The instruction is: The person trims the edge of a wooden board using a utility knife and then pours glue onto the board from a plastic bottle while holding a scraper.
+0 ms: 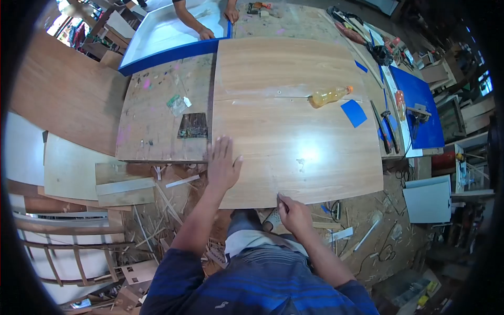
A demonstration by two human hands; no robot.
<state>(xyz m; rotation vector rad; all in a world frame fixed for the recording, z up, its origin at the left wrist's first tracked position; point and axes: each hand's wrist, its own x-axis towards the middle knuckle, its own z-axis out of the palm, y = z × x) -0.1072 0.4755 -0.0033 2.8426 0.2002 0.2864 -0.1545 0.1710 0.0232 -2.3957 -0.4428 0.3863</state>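
A wide wood-grain board (252, 126) lies flat in front of me on the workbench and juts past its front edge. My left hand (224, 165) rests flat on the board's left edge, fingers stretched out and thumb apart. At the front edge, my right hand (295, 214) is closed, its thumb and forefinger pinched at the rim; whatever is between them is too small or hidden to name. On the board lie a bottle of yellowish liquid (329, 96) with an orange cap and a blue square piece (354, 113).
Another person's hands (206, 33) touch a blue-edged white panel (173, 39) at the back left. The worn workbench (157, 121) carries a dark block (192, 126). Hand tools (387, 128) and a blue sheet (420, 105) lie at the right. Wood scraps (168, 202) litter the floor.
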